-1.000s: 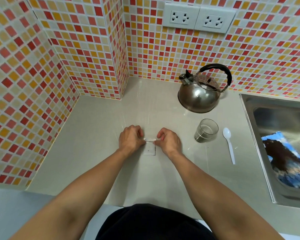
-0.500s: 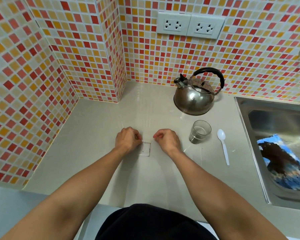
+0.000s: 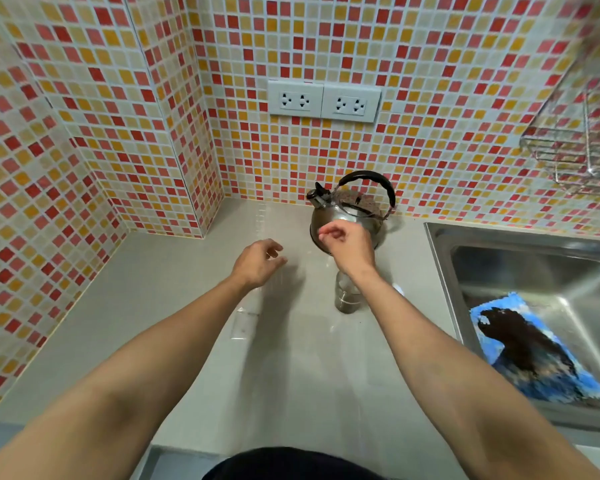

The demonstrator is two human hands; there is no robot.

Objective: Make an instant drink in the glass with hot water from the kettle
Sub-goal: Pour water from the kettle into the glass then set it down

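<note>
1. Left hand [image 3: 257, 261] hovers over the counter [image 3: 174, 271], fingers loosely curled, holding nothing.
2. Right hand [image 3: 349, 245] lifted before the kettle [image 3: 347, 209], fingertips pinched; what they hold, I can't tell.
3. Glass [image 3: 345, 296] stands below that wrist, sink [image 3: 440, 244] far right.

A single wide-angle view comes from the person's head, looking forward and steeply down over a pale grey countertop [image 3: 174, 278] that fills the middle. Both bare forearms enter from the near edge and stretch away from the lens. The far side faces a wall of red, orange and cream mosaic tiles [image 3: 430, 98], whose lines bend outward toward the frame edges. A tiled corner closes the left, and a stainless steel sink [image 3: 541, 265] is cut off at the right. There is no second view to overlap.
</note>
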